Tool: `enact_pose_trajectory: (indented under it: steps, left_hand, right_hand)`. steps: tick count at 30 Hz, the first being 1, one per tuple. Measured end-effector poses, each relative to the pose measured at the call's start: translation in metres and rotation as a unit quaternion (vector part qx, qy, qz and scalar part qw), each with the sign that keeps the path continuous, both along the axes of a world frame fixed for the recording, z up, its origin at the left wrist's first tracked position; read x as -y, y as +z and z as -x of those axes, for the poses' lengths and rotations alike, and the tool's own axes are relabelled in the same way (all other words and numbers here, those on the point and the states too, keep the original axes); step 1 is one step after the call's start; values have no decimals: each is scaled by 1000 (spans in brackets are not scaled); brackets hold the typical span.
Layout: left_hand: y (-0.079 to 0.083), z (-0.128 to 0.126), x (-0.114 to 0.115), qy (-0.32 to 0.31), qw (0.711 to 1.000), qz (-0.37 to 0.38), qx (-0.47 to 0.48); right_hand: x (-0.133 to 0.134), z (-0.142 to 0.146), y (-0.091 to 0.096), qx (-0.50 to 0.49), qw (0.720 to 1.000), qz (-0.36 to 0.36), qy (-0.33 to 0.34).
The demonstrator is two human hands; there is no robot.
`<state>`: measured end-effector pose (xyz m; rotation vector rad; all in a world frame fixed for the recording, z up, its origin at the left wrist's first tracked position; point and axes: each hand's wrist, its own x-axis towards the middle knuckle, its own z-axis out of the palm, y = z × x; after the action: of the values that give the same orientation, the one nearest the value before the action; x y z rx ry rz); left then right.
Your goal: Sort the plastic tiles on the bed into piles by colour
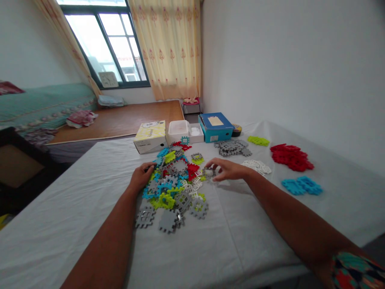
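A mixed heap of plastic interlocking tiles [176, 182], grey, blue, lime, red and white, lies in the middle of a table under a white cloth [90, 208]. My left hand [141, 175] rests on the heap's left edge, fingers curled over the tiles. My right hand [226, 169] is at the heap's right edge and pinches a grey tile [208, 173] between fingers and thumb. To the right lie sorted piles: grey tiles [233, 147], lime tiles [258, 141], red tiles [291, 157], white tiles [257, 166] and blue tiles [301, 186].
At the table's far edge stand a yellow-and-white box [150, 136], a white plastic container [178, 131], a blue box [215, 126] and a small round tin [237, 129]. Beyond are a wooden platform, a bed on the left, a window and curtains. A white wall runs along the right.
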<state>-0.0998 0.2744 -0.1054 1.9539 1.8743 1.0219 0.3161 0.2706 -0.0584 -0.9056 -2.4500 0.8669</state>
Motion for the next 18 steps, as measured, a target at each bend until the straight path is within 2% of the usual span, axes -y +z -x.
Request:
enact_pose_trajectory:
  steps: [2, 5, 7, 8, 9, 11, 15, 18]
  left_hand:
    - [0, -1, 0, 0, 1000, 1, -1]
    - [2, -2, 1, 2, 1000, -1, -4]
    - [4, -3, 2, 5, 1000, -1, -5]
    - [5, -3, 2, 5, 1000, -1, -5]
    - [6, -3, 2, 4, 1000, 0, -7]
    - [7, -4, 3, 1, 1000, -1, -12]
    - [8, -5, 4, 4, 1000, -2, -11]
    - [7, -6, 4, 3, 1000, 1, -1]
  right_hand:
    - [-20, -17, -4, -11, 992, -35, -118]
    - [-45, -40, -11, -11, 944, -141, -300]
    - [-55, -47, -17, -13, 910, -203, -362]
    - [-57, -46, -20, -12, 900, -228, -370]
    - [-56, -43, -22, -10, 898, -247, -364]
    - [-47, -29, -26, -9, 912, -265, -314]
    - [-12, 23, -26, -30, 956, -254, -147]
    - [8, 62, -21, -31, 966, -251, -57]
